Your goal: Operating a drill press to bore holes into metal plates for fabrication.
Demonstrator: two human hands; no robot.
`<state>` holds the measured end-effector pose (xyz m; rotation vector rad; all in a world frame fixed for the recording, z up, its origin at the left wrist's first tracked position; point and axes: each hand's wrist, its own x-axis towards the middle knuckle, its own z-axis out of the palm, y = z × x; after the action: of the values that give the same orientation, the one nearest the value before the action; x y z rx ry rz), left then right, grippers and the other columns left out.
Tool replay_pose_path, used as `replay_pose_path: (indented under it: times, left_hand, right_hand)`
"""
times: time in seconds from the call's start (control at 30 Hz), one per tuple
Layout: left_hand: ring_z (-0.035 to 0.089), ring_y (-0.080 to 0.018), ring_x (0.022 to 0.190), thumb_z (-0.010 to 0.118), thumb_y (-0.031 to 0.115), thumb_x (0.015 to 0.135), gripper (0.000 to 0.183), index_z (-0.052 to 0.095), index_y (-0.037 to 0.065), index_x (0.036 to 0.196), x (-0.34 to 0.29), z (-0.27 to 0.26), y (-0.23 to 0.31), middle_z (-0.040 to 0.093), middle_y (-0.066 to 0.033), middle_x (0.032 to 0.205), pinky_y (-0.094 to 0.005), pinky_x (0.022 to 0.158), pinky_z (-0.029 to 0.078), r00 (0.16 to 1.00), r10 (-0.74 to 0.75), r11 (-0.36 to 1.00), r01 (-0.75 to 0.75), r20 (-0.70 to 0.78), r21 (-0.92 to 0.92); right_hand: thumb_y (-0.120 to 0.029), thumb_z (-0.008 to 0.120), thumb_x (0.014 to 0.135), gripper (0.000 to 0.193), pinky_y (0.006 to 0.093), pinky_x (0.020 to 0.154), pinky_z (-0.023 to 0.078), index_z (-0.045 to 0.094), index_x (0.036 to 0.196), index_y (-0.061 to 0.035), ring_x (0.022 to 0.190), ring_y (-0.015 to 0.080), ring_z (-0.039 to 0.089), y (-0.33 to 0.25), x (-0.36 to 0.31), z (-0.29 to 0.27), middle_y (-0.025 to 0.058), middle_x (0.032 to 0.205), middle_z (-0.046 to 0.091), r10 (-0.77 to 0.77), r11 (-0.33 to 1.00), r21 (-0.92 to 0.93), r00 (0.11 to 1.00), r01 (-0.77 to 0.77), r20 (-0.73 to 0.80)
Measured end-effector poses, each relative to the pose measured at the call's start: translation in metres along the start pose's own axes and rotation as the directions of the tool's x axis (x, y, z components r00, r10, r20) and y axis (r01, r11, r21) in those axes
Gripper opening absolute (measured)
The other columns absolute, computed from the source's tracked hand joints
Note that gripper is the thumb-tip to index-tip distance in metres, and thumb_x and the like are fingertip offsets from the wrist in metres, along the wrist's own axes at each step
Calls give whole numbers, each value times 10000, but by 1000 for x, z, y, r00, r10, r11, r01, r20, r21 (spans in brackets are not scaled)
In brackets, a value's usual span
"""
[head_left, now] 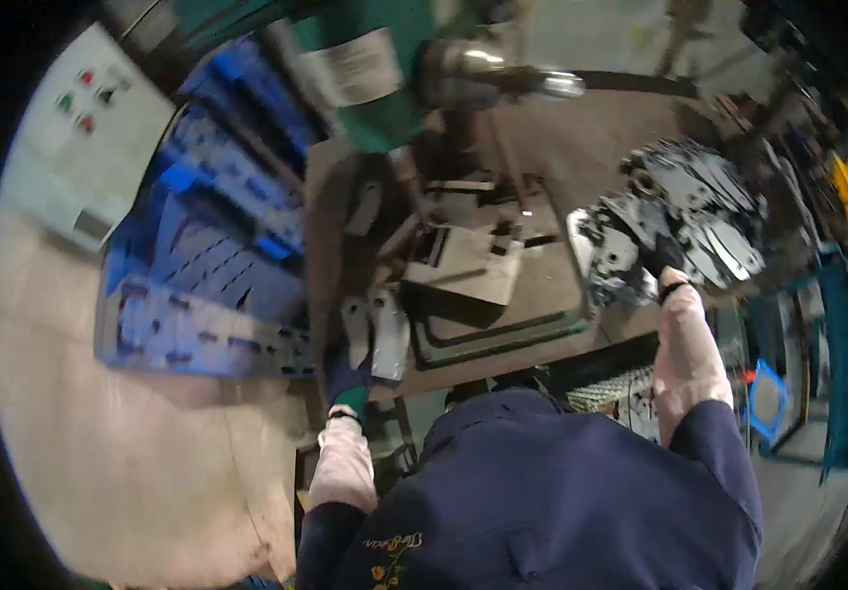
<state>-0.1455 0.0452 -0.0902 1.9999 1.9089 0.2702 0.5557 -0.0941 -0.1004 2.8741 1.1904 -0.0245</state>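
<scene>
Left hand, dark-gloved with a pale sleeve cover, sits at 7 o'clock of the press surface, grip closed on the lower ends of two flat grey metal blanks whose long axes run up toward 12 o'clock, just left of the die block. Right hand, also gloved, lies at 3 o'clock, fingers down among a loose heap of thin, shiny stamped plates; whether that grip is clamped on a plate I cannot tell. The left hand is the nearer one to the die; blue plastic crates stand at 9 o'clock.
</scene>
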Motion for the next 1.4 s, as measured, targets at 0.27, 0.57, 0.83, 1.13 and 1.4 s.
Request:
replay_pose_path:
  times: [0.27,0.57,0.83,1.13,1.4]
  left_hand:
    - [453,-343,1261,650,523,784,768,428,85,1375,20,-25,15,456,-182,1382,-390,1040,370,979,-57,997,66,195,-39]
    - [450,-366,1250,604,535,786,841,303,108,1445,61,6,24,434,-181,1396,-426,1038,377,989,-43,990,23,142,142]
    - [472,-385,1223,602,538,779,842,314,109,1442,56,-11,36,445,-217,1373,-457,1016,395,988,-48,972,12,147,236]
    - [553,-366,1037,518,323,851,431,571,43,1175,45,-57,85,593,-214,1088,-499,821,450,968,231,926,-251,103,282]
    - [531,-209,984,541,120,747,633,427,97,1369,-46,-26,114,543,-93,1228,-322,747,421,701,712,236,-282,-32,-930]
  right_hand:
    - [-329,548,841,228,489,658,492,606,876,-111,804,377,628,18,16,43,183,839,630,-213,975,3,949,220,-234]
    - [-223,481,880,183,496,558,480,605,817,-104,651,374,623,37,49,1,161,703,619,-251,964,-179,901,199,-352]
    - [-222,569,894,176,370,537,501,608,868,-52,672,243,660,24,-6,-76,97,752,658,-209,203,970,961,-138,180]
    - [-220,548,953,293,277,628,501,664,934,49,673,125,612,-125,-123,-141,66,792,676,-801,257,966,551,-37,234]
    - [-114,656,850,265,337,761,519,615,1086,1,881,202,637,-271,-198,-175,83,980,662,-983,22,979,173,-201,57]
